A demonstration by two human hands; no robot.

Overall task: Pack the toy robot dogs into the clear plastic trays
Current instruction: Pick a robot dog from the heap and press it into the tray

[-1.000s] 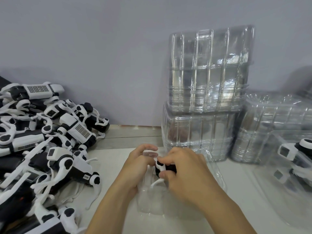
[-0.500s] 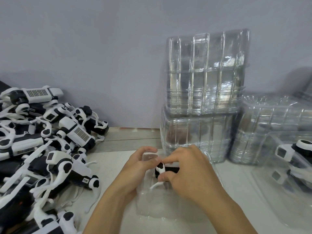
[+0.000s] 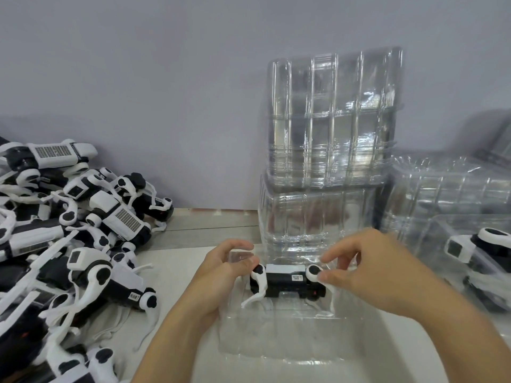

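left hand (image 3: 221,268): fingers curled at the left end of the toy robot dog (image 3: 287,283), thumb and fingertips against its white front leg joint; whether it truly pinches the joint i cannot tell, the fingertips overlap it.
right hand (image 3: 367,275): thumb and forefinger pinch the round white hip joint at the dog's right end, other fingers loosely curled above.
toy robot dog between the hands: one, black body with white top and a small label, lying on its side in the far part of the clear plastic tray (image 3: 282,335), legs pointing toward the person.
tray under the hands: one, open, resting on the white table (image 3: 177,275), its near half holding nothing visible.
pile left of the left hand: heap of loose robot dogs (image 3: 72,244), black and white, tangled; too many overlapping to count, at least eight.
beyond the hands: two stacks of clear trays (image 3: 329,172), one set on top of the other, against the grey wall (image 3: 166,78).
right of the right hand: one more stack of clear trays (image 3: 448,194), and in front of it one packed tray with a robot dog (image 3: 475,261) inside, partly cut by the frame edge.
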